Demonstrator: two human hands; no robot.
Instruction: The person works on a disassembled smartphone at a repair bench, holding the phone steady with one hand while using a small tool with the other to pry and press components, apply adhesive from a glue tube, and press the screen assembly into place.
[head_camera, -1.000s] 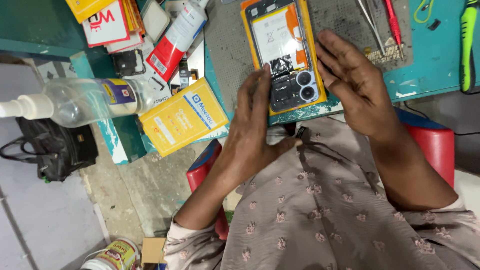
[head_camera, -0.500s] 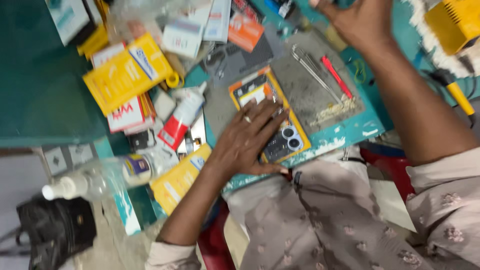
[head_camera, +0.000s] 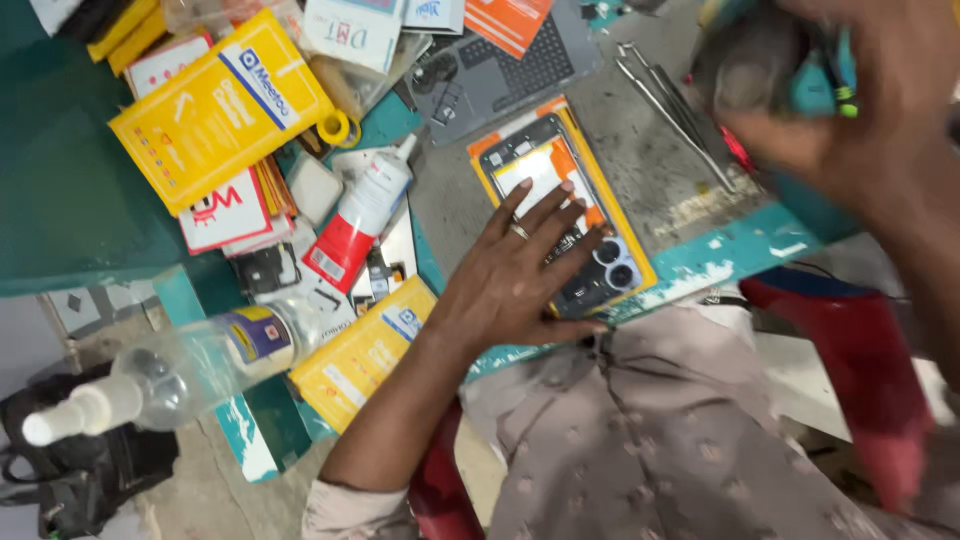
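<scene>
- Two hands work: our left hand (head_camera: 510, 280) lies flat, fingers spread, on the opened phone (head_camera: 563, 215) at the worktop's (head_camera: 740, 245) near edge.
- Our right hand (head_camera: 840, 120), blurred, grips a teal tool (head_camera: 825, 75) farther back; finger pose unclear.

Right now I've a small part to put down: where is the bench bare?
Bare grey mat lies between the opened phone under the left hand and the tweezers. The left side is crowded with yellow boxes, a glue tube and a spray bottle.
</scene>
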